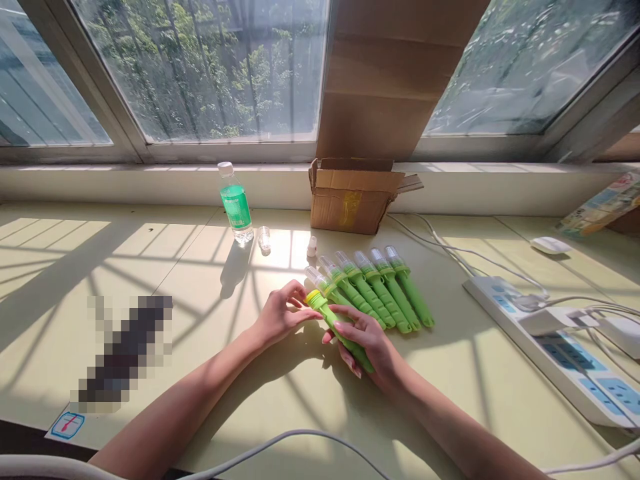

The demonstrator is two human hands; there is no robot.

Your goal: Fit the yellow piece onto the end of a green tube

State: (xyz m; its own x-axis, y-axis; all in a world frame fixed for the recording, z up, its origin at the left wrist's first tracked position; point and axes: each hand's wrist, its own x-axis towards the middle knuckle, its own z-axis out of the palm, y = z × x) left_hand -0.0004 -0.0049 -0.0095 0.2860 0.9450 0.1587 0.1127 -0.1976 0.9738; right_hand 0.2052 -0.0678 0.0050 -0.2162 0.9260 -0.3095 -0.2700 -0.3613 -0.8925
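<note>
My right hand [367, 343] grips the ribbed handle of a green brush-like tool [334, 321] that lies slanted on the pale green table [150, 267]. My left hand [281, 312] touches the yellow collar at its top end with the fingertips. Just right of it lies a row of several matching green tools [380, 290], each with a clear cap, side by side. A loose clear cap [264, 239] and a small white piece [312, 247] stand beyond my hands.
A clear bottle of green liquid [236, 207] stands at the back. An open cardboard box [353, 197] sits by the window sill. A white power strip [560, 347] with plugs and cables lies on the right, a white mouse [550, 245] behind it. A cable crosses the near edge.
</note>
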